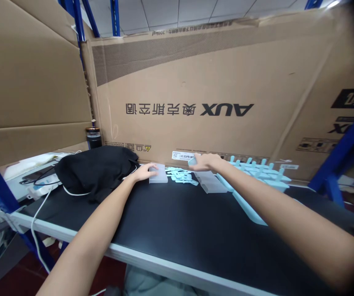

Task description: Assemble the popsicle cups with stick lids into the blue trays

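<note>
My left hand [145, 172] is at the left side of a translucent plastic box [162, 176], its fingers and thumb closed on the edge. Raised slightly above the table, my right hand [206, 162] grips a small light blue plastic piece [192, 162], mostly covered by the fingers. Between the hands lies a loose pile of light blue plastic sticks [181, 176]. A second translucent box [212, 183] sits below my right hand. To the right, a light blue popsicle mold [275, 184] has several upright sticks; my right forearm hides part of it and a light blue tray [251, 211].
A black cloth bundle [98, 170] and a dark bottle [93, 137] occupy the left. A large cardboard panel [177, 82] closes off the back. A white cable [36, 218] hangs over the table's metal front edge [152, 260]. Blue rack posts [2, 191] frame the sides.
</note>
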A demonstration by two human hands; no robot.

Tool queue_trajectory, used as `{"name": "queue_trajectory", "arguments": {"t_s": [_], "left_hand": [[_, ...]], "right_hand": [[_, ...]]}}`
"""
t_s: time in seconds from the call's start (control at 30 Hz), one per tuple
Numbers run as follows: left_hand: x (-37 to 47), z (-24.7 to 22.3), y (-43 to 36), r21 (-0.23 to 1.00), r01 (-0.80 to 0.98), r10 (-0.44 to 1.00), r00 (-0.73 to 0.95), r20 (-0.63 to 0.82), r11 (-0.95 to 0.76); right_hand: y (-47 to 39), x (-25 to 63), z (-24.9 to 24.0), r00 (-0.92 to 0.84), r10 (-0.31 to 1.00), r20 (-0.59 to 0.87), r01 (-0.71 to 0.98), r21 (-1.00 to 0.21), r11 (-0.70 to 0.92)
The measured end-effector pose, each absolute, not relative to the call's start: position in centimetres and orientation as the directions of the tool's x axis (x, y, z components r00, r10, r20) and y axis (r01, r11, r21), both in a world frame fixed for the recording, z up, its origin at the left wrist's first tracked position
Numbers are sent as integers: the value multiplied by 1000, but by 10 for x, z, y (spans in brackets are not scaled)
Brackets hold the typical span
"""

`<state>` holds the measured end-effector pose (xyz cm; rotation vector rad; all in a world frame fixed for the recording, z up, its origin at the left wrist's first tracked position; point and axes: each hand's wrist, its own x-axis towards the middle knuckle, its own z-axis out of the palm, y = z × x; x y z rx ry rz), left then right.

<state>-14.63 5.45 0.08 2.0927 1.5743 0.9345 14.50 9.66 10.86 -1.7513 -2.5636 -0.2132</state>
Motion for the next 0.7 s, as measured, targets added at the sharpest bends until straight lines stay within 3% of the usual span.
{"name": "queue_trajectory", "arguments": {"t_s": [0.3, 0.7], "left_hand": [[-143, 3, 51, 628, 714, 943, 148, 297, -310], [-146, 1, 54, 634, 707, 944, 153, 292, -311]], "right_hand": [[93, 123, 119, -388, 921, 31, 902, 216, 373], [98, 104, 106, -412, 911, 30, 893, 210, 397]]}}
